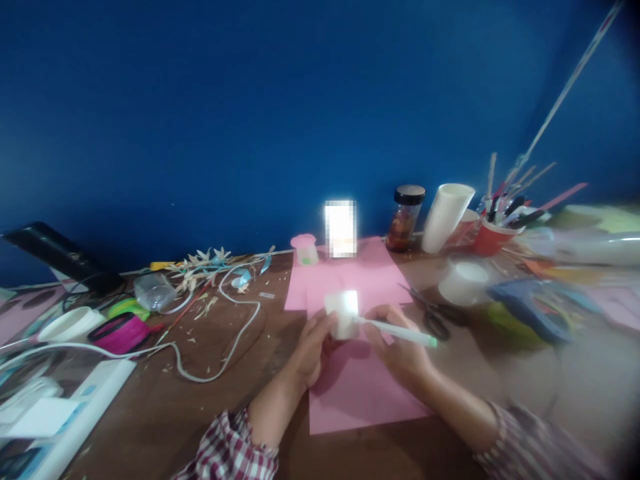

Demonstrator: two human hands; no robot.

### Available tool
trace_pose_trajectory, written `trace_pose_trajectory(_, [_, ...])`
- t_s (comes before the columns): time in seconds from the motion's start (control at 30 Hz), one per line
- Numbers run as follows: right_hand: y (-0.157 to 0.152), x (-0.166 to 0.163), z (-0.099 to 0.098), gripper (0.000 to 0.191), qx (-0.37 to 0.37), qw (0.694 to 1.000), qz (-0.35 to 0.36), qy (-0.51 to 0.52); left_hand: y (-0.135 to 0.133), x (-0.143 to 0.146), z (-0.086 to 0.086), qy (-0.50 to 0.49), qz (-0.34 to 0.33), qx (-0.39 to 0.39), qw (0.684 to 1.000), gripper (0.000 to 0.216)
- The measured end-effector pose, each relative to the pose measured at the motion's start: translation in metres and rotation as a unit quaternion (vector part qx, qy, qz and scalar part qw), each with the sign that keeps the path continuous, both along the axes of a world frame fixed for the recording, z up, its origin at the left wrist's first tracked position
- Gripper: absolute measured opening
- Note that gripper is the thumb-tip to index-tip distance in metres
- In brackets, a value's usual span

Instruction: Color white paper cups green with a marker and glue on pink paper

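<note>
Over the pink paper sheet, our left hand pinches the small white block upright, our right hand gripping the white-and-green marker, tip touching the block's right side.

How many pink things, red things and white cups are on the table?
Pink: 3 - pink paper sheets, pink-lidded pot, magenta roll
Red: 1 - red cup
White cups: 2 - tall tilted cup, low cup
Total: 6

A pixelated patch hides something (upright, bright) by the wall.
</note>
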State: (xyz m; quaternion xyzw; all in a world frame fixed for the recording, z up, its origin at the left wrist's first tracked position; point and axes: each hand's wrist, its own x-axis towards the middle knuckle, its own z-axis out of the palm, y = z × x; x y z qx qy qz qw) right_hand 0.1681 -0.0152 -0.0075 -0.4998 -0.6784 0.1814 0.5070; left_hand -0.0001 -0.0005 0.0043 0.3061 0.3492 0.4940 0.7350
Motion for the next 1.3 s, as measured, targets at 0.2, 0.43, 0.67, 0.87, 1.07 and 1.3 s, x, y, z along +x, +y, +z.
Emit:
trace_pose_trajectory(0.2, [0.002,-0.0002,-0.002,0.01,-0.005,1.0,-0.018,-0.003,0.0005,0.0001,0.0002,-0.007,0.009,-0.003,1.0,0.027])
trace_pose_trajectory(0.43, [0.0016,-0.0002,-0.0009,0.011,-0.005,1.0,-0.016,0.001,0.0015,-0.0009,-0.0022,0.004,0.013,0.005,1.0,0.026])
trace_pose_trajectory(0.67, [0.0015,0.0,-0.0002,0.012,-0.009,1.0,-0.017,-0.005,0.0014,-0.0003,-0.0006,0.001,0.013,0.005,1.0,0.026])
trace_pose_trajectory(0.87, [0.0024,-0.0006,-0.0011,0.012,-0.007,1.0,-0.025,-0.006,0.0008,-0.0002,0.0009,0.002,0.009,-0.001,1.0,0.027])
trace_pose_trajectory(1.07, [0.0021,0.0004,-0.0001,0.012,-0.003,1.0,-0.022,-0.005,0.001,0.0001,0.0003,-0.002,0.01,-0.001,1.0,0.025])
trace_pose_trajectory(1.3, [0.0019,-0.0003,-0.0009,0.012,-0.012,1.0,-0.026,-0.007,0.0016,-0.0004,-0.0028,-0.019,0.004,-0.007,1.0,0.024])
